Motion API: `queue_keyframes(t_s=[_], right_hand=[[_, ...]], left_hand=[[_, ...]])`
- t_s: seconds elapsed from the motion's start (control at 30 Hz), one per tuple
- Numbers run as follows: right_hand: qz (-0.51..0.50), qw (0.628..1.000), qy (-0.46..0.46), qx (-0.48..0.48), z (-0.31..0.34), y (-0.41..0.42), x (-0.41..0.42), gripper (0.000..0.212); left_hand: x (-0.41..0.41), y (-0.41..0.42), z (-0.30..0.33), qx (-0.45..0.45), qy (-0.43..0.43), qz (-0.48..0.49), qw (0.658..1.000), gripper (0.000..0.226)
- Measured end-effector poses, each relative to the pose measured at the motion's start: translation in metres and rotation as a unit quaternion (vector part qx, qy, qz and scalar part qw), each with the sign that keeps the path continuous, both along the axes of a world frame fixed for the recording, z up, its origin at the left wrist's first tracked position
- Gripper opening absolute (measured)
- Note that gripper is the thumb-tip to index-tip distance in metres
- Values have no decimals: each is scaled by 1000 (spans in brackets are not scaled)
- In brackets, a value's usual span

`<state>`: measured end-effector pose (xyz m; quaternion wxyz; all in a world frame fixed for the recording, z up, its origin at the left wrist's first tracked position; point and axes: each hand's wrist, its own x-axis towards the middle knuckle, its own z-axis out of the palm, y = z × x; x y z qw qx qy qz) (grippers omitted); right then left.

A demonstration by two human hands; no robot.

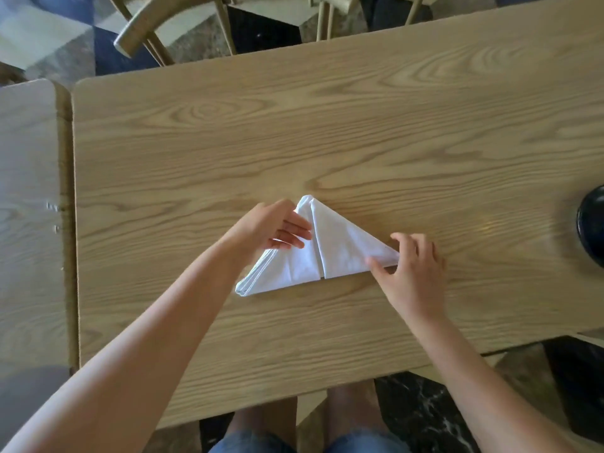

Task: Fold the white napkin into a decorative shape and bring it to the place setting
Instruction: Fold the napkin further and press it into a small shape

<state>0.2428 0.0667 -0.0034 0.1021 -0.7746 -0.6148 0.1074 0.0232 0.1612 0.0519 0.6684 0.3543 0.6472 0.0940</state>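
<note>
The white napkin [333, 250] lies folded into a flat triangle on the wooden table [327, 132], its peak pointing away from me, with a centre seam where two flaps meet. My left hand [271, 227] rests on the left flap near the peak, fingers spread and pressing the cloth. My right hand [411, 266] pinches the right corner of the triangle between thumb and fingers. The left corner shows several stacked layers.
A dark round dish [591, 223] sits at the table's right edge, partly cut off. A second wooden table [29, 223] abuts on the left. Wooden chairs [147, 31] stand beyond the far edge. My knees show below the near edge.
</note>
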Motion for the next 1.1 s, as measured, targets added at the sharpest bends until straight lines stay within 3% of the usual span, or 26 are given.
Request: queue_keyframes(t_s=[0.2, 0.37, 0.5, 0.6, 0.77, 0.9, 1.1], right_hand=[[-91, 993, 31, -61, 3, 10, -8, 42], [-112, 986, 72, -96, 12, 16, -12, 28], [-153, 974, 162, -48, 25, 12, -17, 15], [-153, 971, 184, -4, 32, 6, -26, 13], [-153, 967, 201, 40, 43, 6, -34, 14], [-117, 963, 218, 106, 62, 3, -47, 11], [71, 959, 188, 198, 67, -13, -102, 9]], left_hand=[[9, 43, -9, -88, 17, -118, 989, 45], [2, 52, -17, -128, 5, -99, 987, 47], [3, 54, -16, -136, 12, -112, 984, 40], [6, 53, -13, -77, 61, -152, 983, 32], [8, 56, -8, -93, 71, -181, 977, 41], [7, 61, -12, -123, 66, -180, 974, 46], [3, 61, -19, -98, 79, -169, 978, 38]])
